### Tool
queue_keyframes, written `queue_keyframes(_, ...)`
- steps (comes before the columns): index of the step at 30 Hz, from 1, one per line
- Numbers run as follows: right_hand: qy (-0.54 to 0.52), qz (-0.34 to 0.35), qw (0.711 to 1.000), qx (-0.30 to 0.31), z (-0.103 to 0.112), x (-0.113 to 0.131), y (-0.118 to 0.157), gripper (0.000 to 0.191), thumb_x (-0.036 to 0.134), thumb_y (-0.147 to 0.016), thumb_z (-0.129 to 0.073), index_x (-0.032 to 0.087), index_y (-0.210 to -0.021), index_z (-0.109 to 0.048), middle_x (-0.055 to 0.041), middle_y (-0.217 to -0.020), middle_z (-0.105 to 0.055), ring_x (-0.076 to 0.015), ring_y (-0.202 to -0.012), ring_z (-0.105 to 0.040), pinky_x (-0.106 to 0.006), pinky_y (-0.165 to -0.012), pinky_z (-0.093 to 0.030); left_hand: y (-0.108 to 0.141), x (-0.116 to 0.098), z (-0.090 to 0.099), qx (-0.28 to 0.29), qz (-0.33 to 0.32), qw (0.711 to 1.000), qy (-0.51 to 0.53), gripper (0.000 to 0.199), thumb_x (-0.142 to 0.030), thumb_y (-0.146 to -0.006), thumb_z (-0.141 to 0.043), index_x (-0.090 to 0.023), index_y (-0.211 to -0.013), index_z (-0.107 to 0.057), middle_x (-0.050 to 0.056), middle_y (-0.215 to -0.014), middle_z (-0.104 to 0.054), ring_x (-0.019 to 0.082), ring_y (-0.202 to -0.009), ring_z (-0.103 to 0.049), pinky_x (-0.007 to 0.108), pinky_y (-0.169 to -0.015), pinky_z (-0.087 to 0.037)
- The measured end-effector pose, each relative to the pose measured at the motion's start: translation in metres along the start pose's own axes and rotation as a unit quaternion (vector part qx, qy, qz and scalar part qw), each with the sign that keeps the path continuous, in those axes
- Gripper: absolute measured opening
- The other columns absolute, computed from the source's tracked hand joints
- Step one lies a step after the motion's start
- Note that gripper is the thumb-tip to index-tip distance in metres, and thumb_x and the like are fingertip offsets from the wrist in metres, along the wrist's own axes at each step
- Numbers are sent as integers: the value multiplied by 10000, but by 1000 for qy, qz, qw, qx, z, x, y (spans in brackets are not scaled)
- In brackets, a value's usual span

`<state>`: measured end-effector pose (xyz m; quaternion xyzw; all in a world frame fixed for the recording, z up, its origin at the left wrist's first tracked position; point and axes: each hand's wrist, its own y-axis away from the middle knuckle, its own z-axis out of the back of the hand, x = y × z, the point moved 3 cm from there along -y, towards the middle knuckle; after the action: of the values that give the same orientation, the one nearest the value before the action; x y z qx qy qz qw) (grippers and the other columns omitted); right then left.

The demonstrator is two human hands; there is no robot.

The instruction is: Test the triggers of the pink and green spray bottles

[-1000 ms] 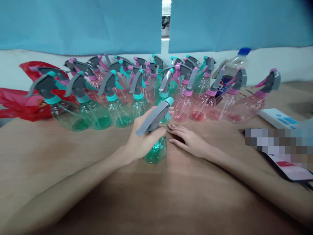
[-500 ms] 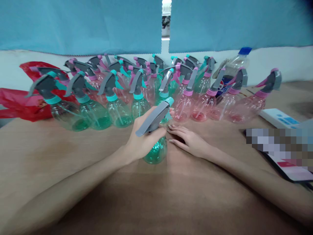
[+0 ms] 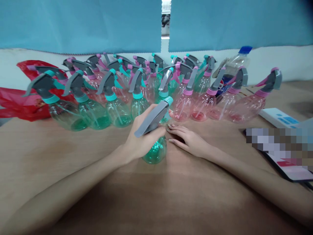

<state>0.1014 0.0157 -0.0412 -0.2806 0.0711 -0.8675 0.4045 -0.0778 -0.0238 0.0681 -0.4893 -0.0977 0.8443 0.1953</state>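
Observation:
A clear green spray bottle with a grey and teal trigger head stands upright on the wooden table. My left hand is wrapped round its neck, just under the trigger head. To the right of that bottle, my right hand rests on the table with its fingers stretched out, holding nothing. Behind the hands stands a front row of spray bottles, with green ones on the left and pink ones on the right.
More spray bottles crowd behind the front row. A red plastic bag lies at the left. At the right are a large blue-capped drink bottle, a white box and a partly blurred phone-like device. A blue curtain hangs behind.
Hardly anything differs. My left hand and the held spray bottle appear very slightly further left, with a small shift of the whole view. My right hand stays in place.

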Motion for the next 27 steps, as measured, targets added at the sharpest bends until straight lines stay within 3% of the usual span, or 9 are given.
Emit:
queue_keyframes(6,-2,-1,1000,3,0,0,0,422,414,-963,-486,162,-1291,-574,-144,-1347,-586,-277,-1306,-493,-499,-1076,-424,0,-1,1,5,21,998,55,209,-141,-742,-521,-247,-923,-526,-50,-631,-492,138,-572,-514,274,-545,-370)
queue_keyframes(12,-5,4,1000,-4,0,0,-1,407,416,-960,-490,197,-1292,-576,-127,-1345,-591,-281,-1300,-500,-518,-1067,-430,-1,-1,0,-2,15,998,61,219,-108,-723,-514,-235,-898,-550,-37,-721,-571,125,-580,-514,279,-584,-404)
queue_keyframes(18,9,6,1000,4,0,1,-1,425,414,-968,-473,153,-1285,-581,-145,-1330,-600,-276,-1306,-494,-489,-1083,-421,0,1,1,-19,5,997,74,136,-129,-732,-553,-229,-824,-559,-11,-808,-575,162,-724,-551,302,-682,-451)
queue_keyframes(27,11,7,1000,-6,0,1,-1,418,411,-968,-476,166,-1291,-579,-141,-1342,-593,-276,-1296,-505,-505,-1071,-429,-1,2,-1,-15,37,998,43,303,-137,-744,-561,-269,-1016,-584,-58,-630,-542,133,-509,-491,284,-522,-386)
